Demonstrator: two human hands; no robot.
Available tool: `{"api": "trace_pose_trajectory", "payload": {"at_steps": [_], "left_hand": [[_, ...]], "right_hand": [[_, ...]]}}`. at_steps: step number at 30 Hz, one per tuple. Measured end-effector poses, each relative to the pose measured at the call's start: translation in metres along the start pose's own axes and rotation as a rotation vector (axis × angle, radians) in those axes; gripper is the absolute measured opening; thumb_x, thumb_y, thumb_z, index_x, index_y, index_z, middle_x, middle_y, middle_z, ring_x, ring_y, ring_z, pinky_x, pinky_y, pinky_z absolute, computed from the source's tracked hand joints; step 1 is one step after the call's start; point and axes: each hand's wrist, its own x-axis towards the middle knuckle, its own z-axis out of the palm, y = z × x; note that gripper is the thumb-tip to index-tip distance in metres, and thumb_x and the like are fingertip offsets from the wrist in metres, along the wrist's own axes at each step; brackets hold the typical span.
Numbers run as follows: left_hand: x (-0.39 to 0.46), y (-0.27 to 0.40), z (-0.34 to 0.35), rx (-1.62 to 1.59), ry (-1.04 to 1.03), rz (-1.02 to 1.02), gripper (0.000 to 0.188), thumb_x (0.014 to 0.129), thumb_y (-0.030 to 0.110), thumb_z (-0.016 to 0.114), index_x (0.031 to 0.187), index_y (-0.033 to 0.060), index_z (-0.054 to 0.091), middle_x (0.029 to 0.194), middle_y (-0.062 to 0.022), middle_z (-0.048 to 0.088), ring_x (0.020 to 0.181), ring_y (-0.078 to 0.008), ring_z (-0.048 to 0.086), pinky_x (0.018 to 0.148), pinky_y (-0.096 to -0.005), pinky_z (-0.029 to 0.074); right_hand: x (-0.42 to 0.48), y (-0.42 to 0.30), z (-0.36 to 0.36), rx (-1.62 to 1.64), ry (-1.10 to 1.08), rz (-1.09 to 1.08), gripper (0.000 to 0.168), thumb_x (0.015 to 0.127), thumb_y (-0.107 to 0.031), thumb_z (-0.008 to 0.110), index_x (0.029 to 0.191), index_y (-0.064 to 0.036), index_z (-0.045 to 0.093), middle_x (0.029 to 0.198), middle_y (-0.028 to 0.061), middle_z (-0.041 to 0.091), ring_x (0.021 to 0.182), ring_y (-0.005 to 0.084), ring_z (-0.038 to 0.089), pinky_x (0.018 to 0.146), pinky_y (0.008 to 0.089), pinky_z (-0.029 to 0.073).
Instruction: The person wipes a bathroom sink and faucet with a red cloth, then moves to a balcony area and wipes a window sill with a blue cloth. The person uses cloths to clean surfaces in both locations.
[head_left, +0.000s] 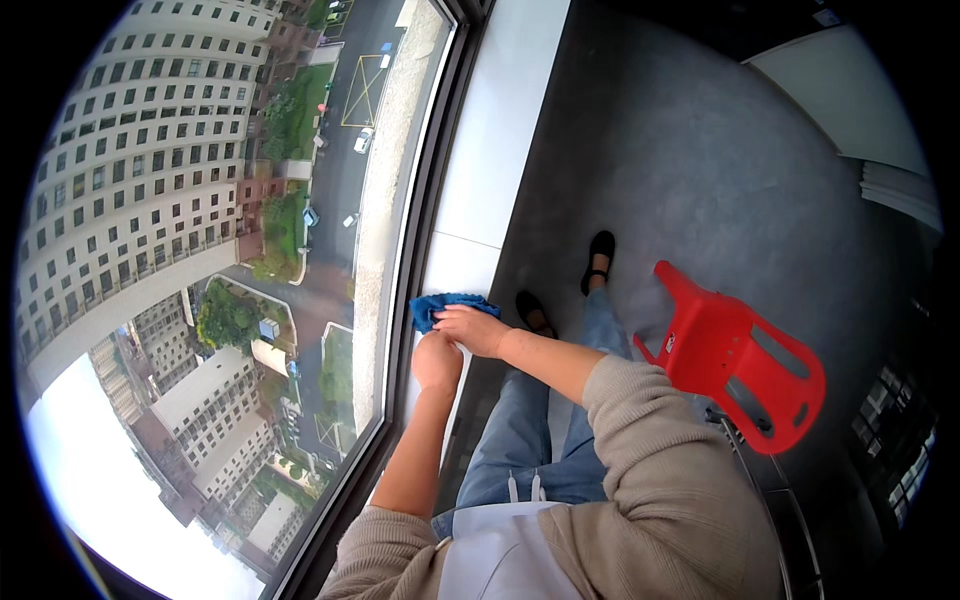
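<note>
A blue cloth lies bunched on the white tiled windowsill, close to the dark window frame. My right hand is on the cloth, fingers bent into its folds. Just nearer to me, my left hand is curled at the cloth's near edge and touches the right fingertips. Most of the left fingers are hidden by the back of the hand.
Left of the sill, a large window pane looks down on a road and tall buildings. A red plastic chair stands on the grey floor to my right, with a metal-framed item beside it. A white panel is at far right.
</note>
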Motion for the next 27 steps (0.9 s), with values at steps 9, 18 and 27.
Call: {"api": "trace_pose_trajectory", "payload": {"at_steps": [9, 18, 27], "left_hand": [[0.060, 0.028, 0.000, -0.101, 0.263, 0.300, 0.045, 0.079, 0.000, 0.053, 0.123, 0.0034, 0.051, 0.131, -0.0173, 0.046, 0.118, -0.0327, 0.047, 0.098, -0.0397, 0.041], [0.059, 0.019, -0.005, -0.230, 0.279, 0.171, 0.044, 0.075, -0.007, 0.049, 0.117, 0.0033, 0.055, 0.128, -0.0153, 0.049, 0.117, -0.0336, 0.049, 0.097, -0.0386, 0.043], [0.022, -0.023, -0.010, -0.291, 0.358, 0.122, 0.046, 0.075, -0.010, 0.045, 0.119, 0.0013, 0.052, 0.124, -0.0172, 0.049, 0.115, -0.0347, 0.049, 0.096, -0.0394, 0.042]], "right_hand": [[0.077, 0.075, -0.245, -0.549, 0.681, 0.262, 0.032, 0.090, -0.015, 0.054, 0.118, -0.001, 0.057, 0.131, 0.0147, 0.053, 0.123, 0.0338, 0.047, 0.104, 0.0421, 0.036], [-0.003, -0.009, -0.034, -0.470, 0.255, 0.107, 0.033, 0.083, -0.008, 0.053, 0.115, -0.008, 0.061, 0.139, 0.0067, 0.045, 0.134, 0.0265, 0.034, 0.112, 0.0408, 0.025], [0.005, -0.002, -0.079, 0.199, 0.522, 0.696, 0.028, 0.093, -0.024, 0.049, 0.108, -0.001, 0.054, 0.086, 0.0278, 0.062, 0.085, 0.0453, 0.059, 0.069, 0.0501, 0.048]]}}
